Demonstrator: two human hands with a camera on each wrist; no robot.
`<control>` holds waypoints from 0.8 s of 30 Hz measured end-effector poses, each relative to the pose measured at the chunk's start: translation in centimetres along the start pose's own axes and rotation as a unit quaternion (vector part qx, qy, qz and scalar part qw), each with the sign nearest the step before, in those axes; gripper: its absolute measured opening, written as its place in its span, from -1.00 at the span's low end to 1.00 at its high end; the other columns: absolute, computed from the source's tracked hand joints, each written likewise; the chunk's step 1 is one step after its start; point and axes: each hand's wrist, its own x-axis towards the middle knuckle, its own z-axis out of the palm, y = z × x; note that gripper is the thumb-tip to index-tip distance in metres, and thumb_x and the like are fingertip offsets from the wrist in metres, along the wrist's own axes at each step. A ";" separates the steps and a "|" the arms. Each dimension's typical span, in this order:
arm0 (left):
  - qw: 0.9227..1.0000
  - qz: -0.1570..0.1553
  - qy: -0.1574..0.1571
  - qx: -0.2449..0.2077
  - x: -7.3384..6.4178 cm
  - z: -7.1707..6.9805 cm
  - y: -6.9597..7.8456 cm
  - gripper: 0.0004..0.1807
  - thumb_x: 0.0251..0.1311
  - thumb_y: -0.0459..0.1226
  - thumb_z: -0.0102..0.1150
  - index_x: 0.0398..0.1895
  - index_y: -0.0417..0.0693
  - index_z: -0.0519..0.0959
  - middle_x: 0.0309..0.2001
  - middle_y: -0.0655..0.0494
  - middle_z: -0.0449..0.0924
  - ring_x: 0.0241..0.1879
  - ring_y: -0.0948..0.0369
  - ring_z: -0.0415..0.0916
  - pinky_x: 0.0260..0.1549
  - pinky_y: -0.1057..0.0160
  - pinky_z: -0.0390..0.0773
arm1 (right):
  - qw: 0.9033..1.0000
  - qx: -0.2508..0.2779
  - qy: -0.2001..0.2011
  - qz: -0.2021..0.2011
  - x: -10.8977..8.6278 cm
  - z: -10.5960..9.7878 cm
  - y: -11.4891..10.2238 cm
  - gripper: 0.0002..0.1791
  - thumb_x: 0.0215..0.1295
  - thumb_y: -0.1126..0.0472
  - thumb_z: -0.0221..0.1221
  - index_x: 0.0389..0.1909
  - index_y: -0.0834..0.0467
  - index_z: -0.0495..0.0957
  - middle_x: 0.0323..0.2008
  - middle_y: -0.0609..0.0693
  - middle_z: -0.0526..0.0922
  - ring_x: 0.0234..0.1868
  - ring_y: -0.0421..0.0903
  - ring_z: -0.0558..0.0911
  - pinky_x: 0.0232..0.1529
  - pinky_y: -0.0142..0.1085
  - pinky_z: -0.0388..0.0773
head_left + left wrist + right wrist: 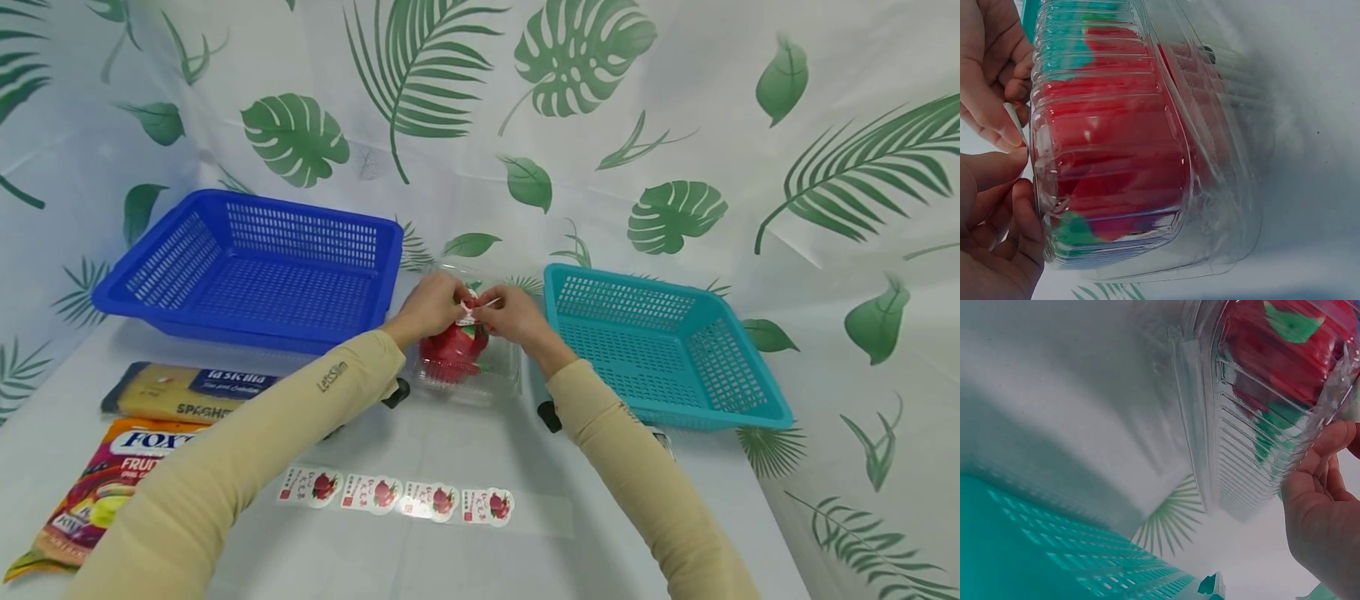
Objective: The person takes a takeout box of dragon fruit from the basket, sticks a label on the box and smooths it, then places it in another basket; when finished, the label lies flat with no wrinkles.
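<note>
A clear plastic clamshell box [502, 379] stands between two baskets, with red fruit and green leaf tips [452, 346] showing through its ribbed walls. Over the top of the box, both hands meet at a small white label [467, 315] printed with red fruit. My left hand [433, 307] pinches the label's left side, fingertips right at the lid. From the other side my right hand [517, 315] pinches its right edge. In the left wrist view the label [1015, 123] shows edge-on, tilted up from the lid between the fingers of both hands.
A blue basket [247, 332] stands at the left, a teal basket [675, 408] at the right. A backing strip [543, 512] with several fruit labels lies in front. Spaghetti [165, 396] and a Foxs candy bag [90, 508] lie at the left, partly behind the left sleeve.
</note>
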 end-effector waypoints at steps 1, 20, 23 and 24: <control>1.000 0.000 0.000 0.001 0.0 0.0 0.0 -0.75 0.28 -0.39 0.18 0.01 -0.20 0.66 -0.05 -0.05 0.62 -0.06 0.08 0.50 -0.06 0.17 0.54 | 1.000 -0.001 0.000 -0.001 0.0 0.0 0.0 -0.68 0.35 0.16 0.23 0.03 0.19 0.46 -0.08 0.16 0.55 -0.11 0.07 0.54 0.01 -0.11 0.58; 0.999 0.033 -0.030 0.015 0.1 -0.7 -1.1 -0.66 0.23 -0.33 0.26 0.04 -0.32 0.62 0.03 -0.21 0.51 0.08 -0.03 0.39 0.12 0.09 0.39 | 0.998 -0.058 0.005 -0.029 -0.2 0.0 0.1 -0.66 0.30 0.13 0.27 0.02 0.18 0.49 -0.08 0.13 0.53 -0.13 0.02 0.58 -0.11 -0.23 0.62; 0.999 0.028 -0.044 0.001 0.2 -0.9 -1.3 -0.62 0.22 -0.31 0.29 0.08 -0.32 0.60 0.06 -0.22 0.49 0.08 -0.01 0.38 0.10 0.11 0.42 | 0.998 -0.046 -0.009 -0.032 -0.2 -0.3 0.4 -0.63 0.28 0.16 0.29 0.06 0.17 0.49 0.04 0.13 0.47 -0.04 0.04 0.55 -0.06 -0.19 0.61; 0.998 0.026 -0.049 -0.003 0.2 -0.9 -1.3 -0.60 0.22 -0.30 0.30 0.10 -0.31 0.59 0.06 -0.22 0.48 0.07 0.00 0.38 0.08 0.11 0.43 | 0.998 -0.041 -0.016 -0.033 -0.2 -0.4 0.4 -0.62 0.28 0.18 0.29 0.07 0.17 0.48 0.07 0.12 0.45 -0.02 0.05 0.55 -0.03 -0.17 0.61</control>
